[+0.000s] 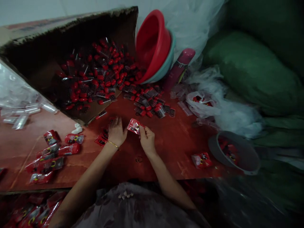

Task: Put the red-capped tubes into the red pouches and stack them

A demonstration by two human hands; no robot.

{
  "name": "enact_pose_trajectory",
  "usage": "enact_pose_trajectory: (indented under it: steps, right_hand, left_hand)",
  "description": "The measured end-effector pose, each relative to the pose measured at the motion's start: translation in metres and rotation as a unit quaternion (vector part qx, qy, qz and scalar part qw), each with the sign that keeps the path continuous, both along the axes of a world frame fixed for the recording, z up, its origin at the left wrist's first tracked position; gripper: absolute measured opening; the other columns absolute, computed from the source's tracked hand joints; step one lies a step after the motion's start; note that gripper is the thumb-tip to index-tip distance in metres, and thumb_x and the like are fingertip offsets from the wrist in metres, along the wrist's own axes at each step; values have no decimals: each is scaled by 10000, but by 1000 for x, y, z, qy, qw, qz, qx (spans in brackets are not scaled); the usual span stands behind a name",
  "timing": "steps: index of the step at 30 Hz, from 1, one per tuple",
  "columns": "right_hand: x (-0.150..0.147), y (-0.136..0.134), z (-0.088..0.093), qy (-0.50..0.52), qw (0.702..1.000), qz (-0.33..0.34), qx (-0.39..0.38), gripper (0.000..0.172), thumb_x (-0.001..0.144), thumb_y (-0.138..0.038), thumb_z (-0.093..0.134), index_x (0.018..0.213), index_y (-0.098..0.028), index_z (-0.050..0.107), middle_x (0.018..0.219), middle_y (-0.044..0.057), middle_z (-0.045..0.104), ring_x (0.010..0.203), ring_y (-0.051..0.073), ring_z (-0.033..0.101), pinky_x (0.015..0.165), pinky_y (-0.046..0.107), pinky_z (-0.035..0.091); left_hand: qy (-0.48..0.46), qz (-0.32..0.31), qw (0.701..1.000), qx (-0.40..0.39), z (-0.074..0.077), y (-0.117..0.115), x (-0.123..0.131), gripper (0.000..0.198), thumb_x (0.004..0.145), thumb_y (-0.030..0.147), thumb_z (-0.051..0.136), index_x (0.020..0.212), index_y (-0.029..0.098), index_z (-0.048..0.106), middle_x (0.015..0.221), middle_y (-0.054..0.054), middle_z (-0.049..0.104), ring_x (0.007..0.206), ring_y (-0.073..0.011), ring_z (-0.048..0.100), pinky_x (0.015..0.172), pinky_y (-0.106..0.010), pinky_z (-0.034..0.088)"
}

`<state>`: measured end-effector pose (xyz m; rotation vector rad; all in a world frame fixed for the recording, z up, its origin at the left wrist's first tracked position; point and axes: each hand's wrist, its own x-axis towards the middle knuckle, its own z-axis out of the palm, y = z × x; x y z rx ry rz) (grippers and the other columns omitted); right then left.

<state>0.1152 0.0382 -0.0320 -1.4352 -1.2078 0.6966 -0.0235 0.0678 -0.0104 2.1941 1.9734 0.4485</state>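
My right hand (147, 138) pinches a small red packet (134, 126) a little above the red tabletop (166, 148). My left hand (116, 131) lies just left of it, fingers stretched over a few red packets (102, 138) on the table. A gold bracelet sits on my left wrist. Behind my hands, a tipped cardboard box (71, 41) spills many small red-and-black sachets (99, 76) onto the table.
Stacked red and teal basins (154, 47) lean at the back. A grey bowl (247, 158) with packets stands at the right, one loose packet (201, 160) beside it. Filled packets (49, 155) lie at the left, clear tubes (21, 114) beyond. White plastic bags (220, 104) and green sacks (249, 69) crowd the right.
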Motion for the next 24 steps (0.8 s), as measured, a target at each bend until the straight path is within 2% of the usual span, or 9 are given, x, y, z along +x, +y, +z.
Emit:
enact_pose_trajectory:
  steps: [3, 6, 9, 11, 13, 14, 17, 21, 24]
  right_hand:
    - [0, -2, 2, -15, 999, -35, 22, 394, 849, -416, 420, 527, -191, 402, 480, -63, 363, 476, 81, 335, 480, 217, 269]
    - [0, -1, 2, 12, 999, -41, 20, 389, 842, -408, 441, 524, -186, 418, 489, -61, 376, 489, 80, 354, 491, 213, 287]
    - [-1, 1, 3, 84, 996, -12, 8, 273, 814, -382, 483, 666, -168, 566, 545, -49, 488, 496, 84, 424, 507, 208, 347]
    - [-1, 2, 4, 124, 992, -5, 2, 226, 799, -361, 505, 807, -164, 617, 583, -42, 542, 493, 84, 455, 513, 208, 377]
    - [-4, 1, 5, 139, 990, -10, 1, 224, 799, -352, 517, 825, -160, 630, 576, -41, 554, 494, 86, 470, 519, 208, 391]
    - [-6, -1, 5, 141, 990, -13, 1, 229, 804, -357, 517, 796, -159, 632, 561, -41, 549, 493, 87, 472, 516, 206, 391]
    - [-17, -7, 4, 130, 991, -13, 2, 268, 818, -384, 509, 742, -159, 634, 566, -32, 564, 517, 94, 485, 523, 206, 398]
    - [-19, -14, 6, 61, 998, 27, 15, 295, 856, -385, 460, 766, -168, 639, 661, -4, 625, 604, 118, 544, 590, 222, 439]
    - [9, -17, 10, -70, 993, 79, 55, 306, 897, -332, 384, 816, -180, 637, 786, 35, 652, 752, 148, 590, 720, 264, 458]
  left_hand:
    - [44, -12, 999, 14, -3, 5, 3, 516, 835, 357, 409, 1225, 31, 500, 1375, -237, 397, 1282, -364, 340, 1037, -490, 259]
    - [23, -32, 999, 26, -4, 6, 0, 539, 813, 358, 444, 1238, 29, 486, 1397, -245, 358, 1317, -374, 270, 1055, -510, 217]
    - [-84, -76, 993, 42, -1, 4, -5, 739, 748, 344, 547, 1367, 32, 290, 1452, -242, 247, 1336, -354, 235, 1054, -505, 235]
    - [-193, -129, 973, 6, 2, 1, -7, 688, 730, 358, 581, 1331, 89, 381, 1395, -195, 387, 1293, -321, 335, 1033, -459, 295]
    - [-315, -149, 935, -66, 6, -4, -4, 482, 725, 384, 599, 1145, 148, 583, 1163, -124, 613, 1122, -283, 519, 947, -390, 397]
    - [-377, -135, 911, -99, 8, -8, 0, 381, 722, 395, 607, 1019, 160, 651, 1002, -90, 675, 995, -256, 585, 877, -352, 439]
    - [-538, -18, 833, -125, 10, -19, 15, 273, 691, 413, 645, 763, 154, 694, 684, -19, 662, 702, -165, 596, 694, -265, 467]
    - [-666, 128, 728, -94, 10, -26, 27, 299, 528, 383, 769, 684, 142, 684, 627, 12, 646, 587, -97, 547, 626, -224, 452]
    - [-709, 196, 667, -119, 15, -25, 20, 374, 398, 349, 828, 643, 122, 659, 606, 5, 639, 542, -89, 548, 563, -221, 454]
